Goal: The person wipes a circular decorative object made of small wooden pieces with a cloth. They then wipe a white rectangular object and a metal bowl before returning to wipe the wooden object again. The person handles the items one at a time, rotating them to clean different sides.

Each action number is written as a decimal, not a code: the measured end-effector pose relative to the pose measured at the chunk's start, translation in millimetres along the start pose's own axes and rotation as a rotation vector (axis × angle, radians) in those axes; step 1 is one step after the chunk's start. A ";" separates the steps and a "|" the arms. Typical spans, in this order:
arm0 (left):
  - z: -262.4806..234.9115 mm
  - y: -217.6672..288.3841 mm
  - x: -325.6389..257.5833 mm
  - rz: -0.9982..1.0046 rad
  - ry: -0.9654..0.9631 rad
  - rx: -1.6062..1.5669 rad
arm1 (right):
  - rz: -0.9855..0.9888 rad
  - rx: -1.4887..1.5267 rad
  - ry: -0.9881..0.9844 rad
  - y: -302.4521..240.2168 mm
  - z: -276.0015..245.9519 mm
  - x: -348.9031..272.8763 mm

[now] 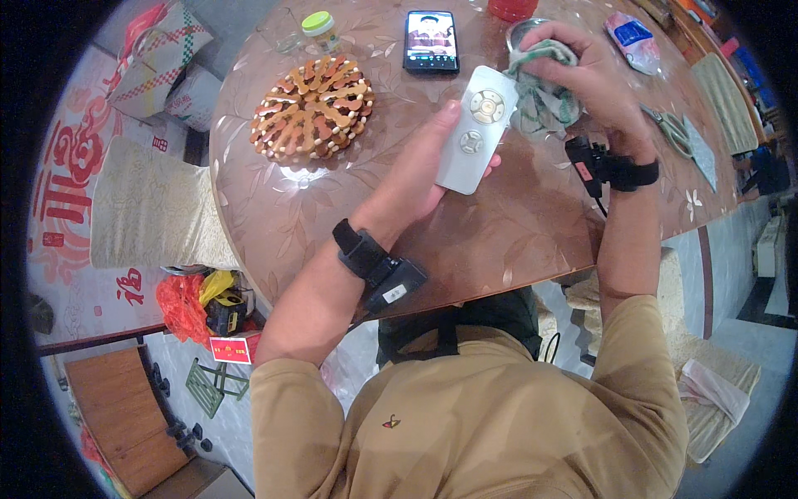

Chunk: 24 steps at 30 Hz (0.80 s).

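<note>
My left hand is closed round a white remote control, its round silver button pads facing up. Just right of the remote, my right hand pinches a green-and-white checked cloth that hangs down in loose folds. The cloth's left edge is close to the remote's upper right corner; I cannot tell whether they touch. Both hands are above the round brown table. Behind the cloth, a metal bowl is partly hidden.
A wooden trivet lies on the table's left, with a lime-lidded jar and a clear glass behind it. A lit phone is at the far middle. Scissors and a blue-white packet lie right. A cloth-covered chair stands left.
</note>
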<state>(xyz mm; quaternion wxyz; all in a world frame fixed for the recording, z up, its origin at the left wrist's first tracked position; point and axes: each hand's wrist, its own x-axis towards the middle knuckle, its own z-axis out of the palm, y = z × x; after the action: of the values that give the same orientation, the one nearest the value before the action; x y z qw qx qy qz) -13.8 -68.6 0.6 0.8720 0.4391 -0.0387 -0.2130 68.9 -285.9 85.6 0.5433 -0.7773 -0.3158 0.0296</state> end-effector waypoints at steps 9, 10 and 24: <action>-0.5 -4.7 1.5 0.104 -0.108 0.136 | -0.120 -0.260 -0.108 -1.8 13.8 2.4; -1.0 -4.8 1.2 0.090 -0.114 0.134 | -0.108 -0.260 -0.129 -2.3 11.7 2.0; -0.3 -2.6 2.0 0.070 -0.058 0.158 | -0.292 -0.442 -0.037 -9.0 19.0 -0.1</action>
<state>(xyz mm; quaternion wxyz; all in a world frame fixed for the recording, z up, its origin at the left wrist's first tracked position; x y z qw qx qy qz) -12.8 -70.6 -1.9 0.8401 0.4984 -0.0960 -0.1914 57.3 -268.4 85.5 0.3529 -0.8227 -0.4333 -0.1046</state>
